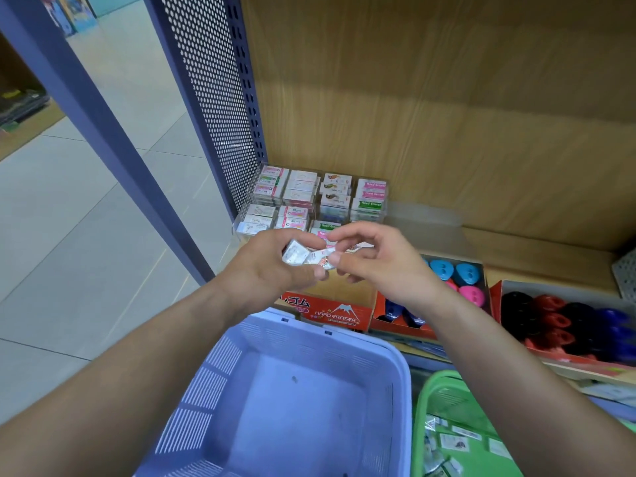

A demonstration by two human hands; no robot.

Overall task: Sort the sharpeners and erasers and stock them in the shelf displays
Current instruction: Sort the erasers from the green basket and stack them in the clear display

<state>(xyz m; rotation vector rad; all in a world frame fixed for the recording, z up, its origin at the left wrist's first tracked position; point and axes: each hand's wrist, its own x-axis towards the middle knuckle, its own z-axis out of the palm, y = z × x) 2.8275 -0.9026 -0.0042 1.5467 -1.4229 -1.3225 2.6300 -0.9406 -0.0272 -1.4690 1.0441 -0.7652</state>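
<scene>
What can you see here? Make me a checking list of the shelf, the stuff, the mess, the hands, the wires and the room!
Surface: wooden shelf, carrying display boxes.
Job's things: wrapped erasers held between both hands; clear display case full of erasers; Hard Eraser box; blue and pink sharpeners; red, black and blue sharpeners.
Clutter: blue basket looks almost empty; green basket holds small packets.
Grippers: left hand grips the erasers; right hand pinches one.
Cables: nothing seen.
Surroundings: tiled floor, perforated panel.
</scene>
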